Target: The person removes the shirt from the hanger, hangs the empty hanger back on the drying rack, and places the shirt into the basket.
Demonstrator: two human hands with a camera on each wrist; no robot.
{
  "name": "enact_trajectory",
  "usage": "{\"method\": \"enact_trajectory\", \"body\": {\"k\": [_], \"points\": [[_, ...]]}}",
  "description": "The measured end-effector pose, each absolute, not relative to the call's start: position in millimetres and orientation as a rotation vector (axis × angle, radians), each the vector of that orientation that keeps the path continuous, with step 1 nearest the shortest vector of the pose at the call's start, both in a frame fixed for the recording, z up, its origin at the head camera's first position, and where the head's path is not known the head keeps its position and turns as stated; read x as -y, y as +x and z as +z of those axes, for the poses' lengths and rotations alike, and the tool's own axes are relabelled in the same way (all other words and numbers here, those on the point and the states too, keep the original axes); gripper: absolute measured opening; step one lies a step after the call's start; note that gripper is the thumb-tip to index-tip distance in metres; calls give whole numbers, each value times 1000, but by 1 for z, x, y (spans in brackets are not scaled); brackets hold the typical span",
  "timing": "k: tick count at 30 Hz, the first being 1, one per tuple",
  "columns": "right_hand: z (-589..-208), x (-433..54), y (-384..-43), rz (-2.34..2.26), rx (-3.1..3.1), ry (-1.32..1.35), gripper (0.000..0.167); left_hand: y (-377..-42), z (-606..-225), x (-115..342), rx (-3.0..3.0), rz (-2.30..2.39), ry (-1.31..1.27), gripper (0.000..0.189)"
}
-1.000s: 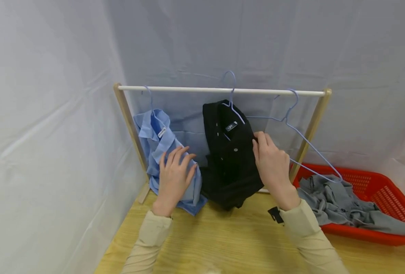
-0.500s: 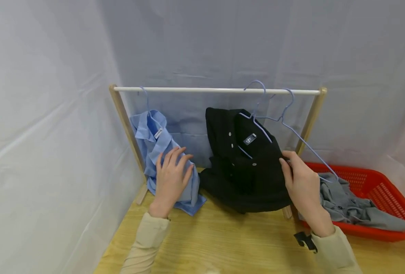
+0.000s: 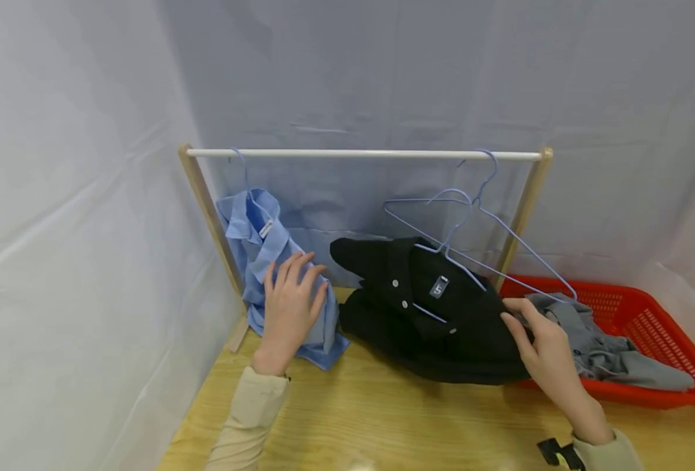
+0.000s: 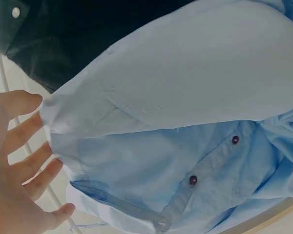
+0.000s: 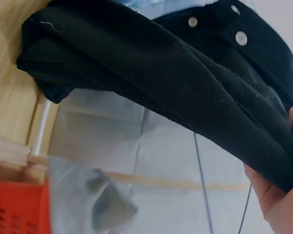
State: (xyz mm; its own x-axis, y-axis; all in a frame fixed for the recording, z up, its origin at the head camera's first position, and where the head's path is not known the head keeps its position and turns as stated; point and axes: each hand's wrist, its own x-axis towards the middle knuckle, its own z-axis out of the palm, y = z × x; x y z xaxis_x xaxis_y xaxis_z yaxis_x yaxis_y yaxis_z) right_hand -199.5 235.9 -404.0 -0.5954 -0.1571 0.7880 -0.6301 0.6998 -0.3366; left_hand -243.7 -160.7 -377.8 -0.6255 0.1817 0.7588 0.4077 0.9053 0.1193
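By the tabletop's left edge, the blue shirt hung from the white rod, and the left hand was in front of it, its fingers spread wide and holding nothing, with some tips at the cloth's edge. Next came the black shirt, low over the back part of the tabletop, its long way going from side to side. I could not tell if it touched the wood. The hook of the hanger in its neck was under the rod, not on it. Behind that, a bare hanger hung near the rod's right end. The right hand was nearer to the black shirt, which lay to its left. That hand reached in from the front right corner, pointing up and left, thumb and fingers pinching the shirt's right side. Farthest right, the red basket held a gray shirt.
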Motion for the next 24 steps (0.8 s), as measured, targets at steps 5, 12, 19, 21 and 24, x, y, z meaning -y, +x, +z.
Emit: {"method": "enact_trajectory", "body": {"k": [5, 12, 19, 21, 24], "points": [[-410, -251, -191, 823, 2171, 599, 27, -241, -374, 150, 2240, -381, -462, 21], [-415, -262, -182, 869, 2185, 593, 29, -243, -374, 129, 2218, -403, -662, 27], [-416, -276, -179, 902, 2127, 630, 26, -245, -381, 117, 2219, -370, -777, 24], [-416, -280, -179, 891, 2111, 633, 23, -243, -382, 115, 2225, -401, -795, 20], [-414, -285, -179, 868, 2110, 634, 20, -241, -385, 113, 2242, -469, -805, 17]]}}
